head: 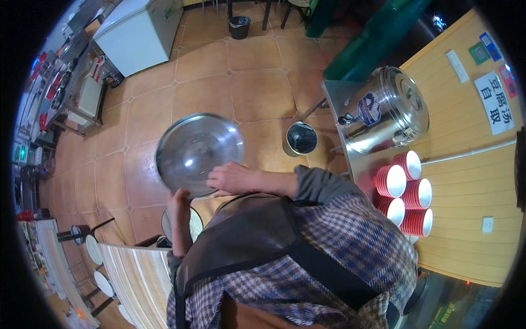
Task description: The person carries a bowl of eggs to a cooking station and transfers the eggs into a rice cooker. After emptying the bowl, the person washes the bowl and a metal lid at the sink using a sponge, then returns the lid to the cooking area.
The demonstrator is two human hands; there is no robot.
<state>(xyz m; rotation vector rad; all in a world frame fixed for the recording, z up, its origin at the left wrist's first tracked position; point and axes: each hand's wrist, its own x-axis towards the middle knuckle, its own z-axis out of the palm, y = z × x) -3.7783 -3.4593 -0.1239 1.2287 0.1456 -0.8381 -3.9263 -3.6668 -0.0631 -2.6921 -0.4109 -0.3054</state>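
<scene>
A large round stainless-steel basin (193,148) is held over the tiled floor in front of me. My left hand (181,197) grips its rim at the near left edge. Over the near right side of the basin lies my right hand (230,177), its fingers curled inward; whether it pinches the rim or something small cannot be made out. The inside of the basin shows bright reflections and looks slightly blurred. Both forearms are bare below grey sleeves, and a dark apron covers the checked shirt.
To the right, a metal table (357,164) bears a steel insulated urn (382,111) and stacked red paper bowls (390,181). A lined bin (301,140) stands beside it. A striped table (135,279) and round stools (104,283) are at lower left; a white chest freezer (131,37) stands farther off.
</scene>
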